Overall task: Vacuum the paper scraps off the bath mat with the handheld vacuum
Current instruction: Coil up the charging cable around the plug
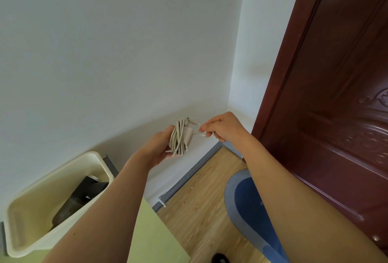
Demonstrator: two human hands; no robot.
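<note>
Bath mat [249,204]: blue, lying on the wood floor [201,199] at near right, beside the dark red door [336,94]; a right forearm is crossing over it.
Paper scraps: a few pale specks are showing on the floor just left of the mat; too small to identify.
Left hand [159,147]: curling closed around a white charger wound with its cord [179,136], held mid-air before the wall.
Right hand [222,126]: pinching the cord's loose end between thumb and fingertips, just right of the bundle.
Bin [27,216]: cream plastic, sitting at near left, holding a dark object [84,195], possibly the vacuum; cannot tell.
</note>
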